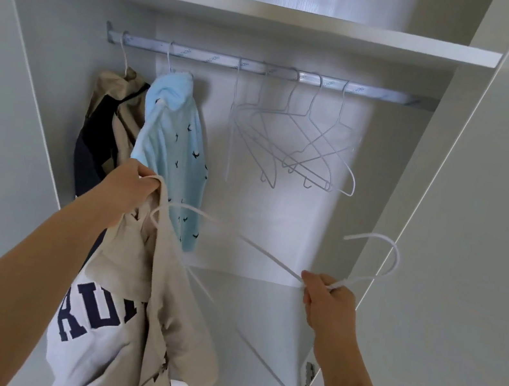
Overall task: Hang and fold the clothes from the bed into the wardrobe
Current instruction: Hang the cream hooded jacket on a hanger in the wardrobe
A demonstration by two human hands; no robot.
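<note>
I face the open white wardrobe. My left hand (132,185) grips the top edge of a beige and grey sweatshirt (123,312) with dark blue letters, which hangs down in front of me. My right hand (328,299) holds a white wire hanger (257,247) at the base of its hook; one arm of the hanger reaches into the sweatshirt near my left hand. The metal rail (267,71) runs across the wardrobe above both hands.
On the rail hang a beige and navy garment (108,129) at the left, a light blue top (172,151) beside it, and several empty white hangers (298,146) to the right. A shelf (245,7) sits above the rail. A door hinge (309,381) shows at lower right.
</note>
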